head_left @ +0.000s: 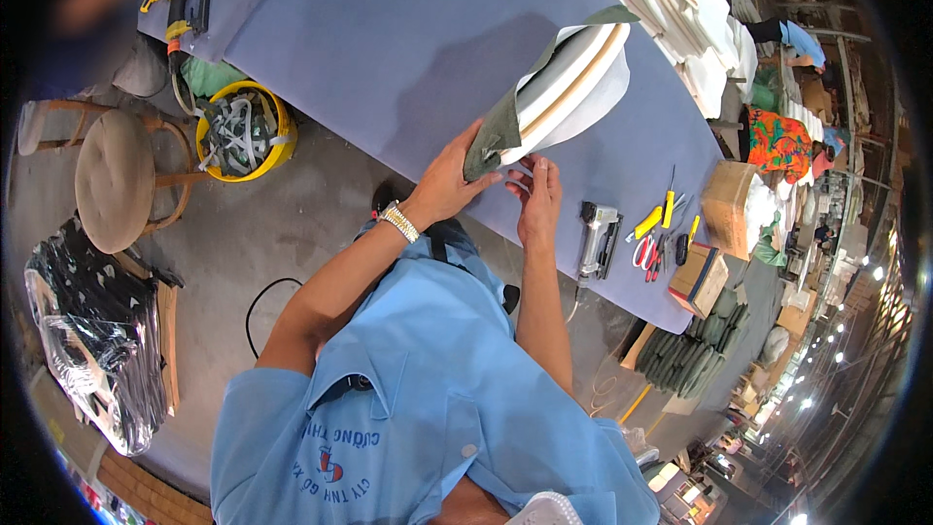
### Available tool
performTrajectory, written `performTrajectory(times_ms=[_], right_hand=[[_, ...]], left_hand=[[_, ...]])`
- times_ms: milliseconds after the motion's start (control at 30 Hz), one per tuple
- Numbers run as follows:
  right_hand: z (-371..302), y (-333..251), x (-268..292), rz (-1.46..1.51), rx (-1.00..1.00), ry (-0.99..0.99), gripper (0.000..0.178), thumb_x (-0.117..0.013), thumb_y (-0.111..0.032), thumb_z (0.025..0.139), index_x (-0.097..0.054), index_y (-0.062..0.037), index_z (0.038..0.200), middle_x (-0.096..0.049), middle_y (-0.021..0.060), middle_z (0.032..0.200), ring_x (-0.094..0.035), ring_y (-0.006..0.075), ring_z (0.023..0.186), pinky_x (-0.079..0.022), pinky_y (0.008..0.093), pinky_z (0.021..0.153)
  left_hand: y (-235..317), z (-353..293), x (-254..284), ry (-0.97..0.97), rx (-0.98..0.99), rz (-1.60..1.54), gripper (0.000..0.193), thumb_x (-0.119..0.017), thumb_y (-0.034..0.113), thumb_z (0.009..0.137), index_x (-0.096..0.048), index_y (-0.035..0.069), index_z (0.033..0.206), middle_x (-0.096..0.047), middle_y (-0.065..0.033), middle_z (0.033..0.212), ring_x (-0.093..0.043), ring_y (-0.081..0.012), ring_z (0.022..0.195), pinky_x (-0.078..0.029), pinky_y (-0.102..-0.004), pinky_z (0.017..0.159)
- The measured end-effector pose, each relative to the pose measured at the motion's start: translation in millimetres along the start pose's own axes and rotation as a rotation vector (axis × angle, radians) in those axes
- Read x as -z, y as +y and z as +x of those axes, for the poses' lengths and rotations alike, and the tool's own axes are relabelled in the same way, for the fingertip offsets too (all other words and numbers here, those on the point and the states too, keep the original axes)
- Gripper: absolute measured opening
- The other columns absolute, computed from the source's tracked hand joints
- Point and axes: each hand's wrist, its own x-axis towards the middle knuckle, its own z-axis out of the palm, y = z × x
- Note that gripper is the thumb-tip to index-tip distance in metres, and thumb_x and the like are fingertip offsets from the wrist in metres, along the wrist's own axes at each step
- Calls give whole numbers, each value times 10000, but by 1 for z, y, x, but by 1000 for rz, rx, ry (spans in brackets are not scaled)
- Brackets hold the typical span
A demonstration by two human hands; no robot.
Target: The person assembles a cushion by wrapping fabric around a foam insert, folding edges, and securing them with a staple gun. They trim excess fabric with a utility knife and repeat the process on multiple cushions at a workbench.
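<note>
A seat pad [569, 87] with a white foam layer, a tan board edge and a dark green fabric cover [501, 136] is held up on edge over the table. My left hand [449, 180] is closed on its near end, where the green fabric folds over. Just beside that end is my right hand [536, 196], fingers apart and slightly bent, with nothing visible in them. A loose white lining hangs from the pad's right side. The pad's underside is hidden.
On the blue-covered table [389, 49] lie a staple gun [598, 241], scissors [643, 253] and yellow-handled tools [669, 209]. White pads [680, 19] are stacked at the far right. Left of me stand a yellow bucket of scraps [287, 141] and a round stool [115, 180]. Another person's arm reaches in, upper left.
</note>
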Motion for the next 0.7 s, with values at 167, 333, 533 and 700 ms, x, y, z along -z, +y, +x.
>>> performTrajectory(times_ms=[167, 333, 533, 700], right_hand=[[26, -6, 12, 285, -135, 106, 474, -615, -371, 1033, -519, -34, 1351, -610, 129, 1288, -638, 212, 1044, -552, 369, 853], [52, -45, 15, 244, -29, 114, 503, -675, -265, 1000, -515, 18, 1384, -638, 135, 1285, -630, 277, 1156, -501, 421, 1001], [82, -107, 7, 47, -34, 93, 676, -759, -316, 920, -502, 101, 1386, -641, 224, 1270, -647, 310, 1099, -494, 402, 990], [158, -27, 80, -510, 157, 303, 692, -773, -164, 814, -458, 112, 1366, -633, 311, 1257, -650, 402, 1159, -512, 419, 968]], left_hand=[[9, 0, 3, -42, -4, 96, 900, -786, 353, 891, -300, 6, 1565, -501, -243, 1490, -512, -365, 1373, -425, -422, 1120], [10, -3, 0, -65, 22, 195, 891, -774, 347, 889, -294, 34, 1570, -489, -237, 1498, -500, -388, 1369, -430, -437, 1117], [-1, -5, -13, -125, -89, 304, 914, -719, 450, 915, -253, 29, 1579, -364, -256, 1579, -393, -422, 1437, -406, -457, 1145], [-3, -18, -46, -327, -178, 352, 1012, -709, 511, 910, -162, 26, 1609, -194, -261, 1658, -218, -452, 1523, -324, -502, 1200]])
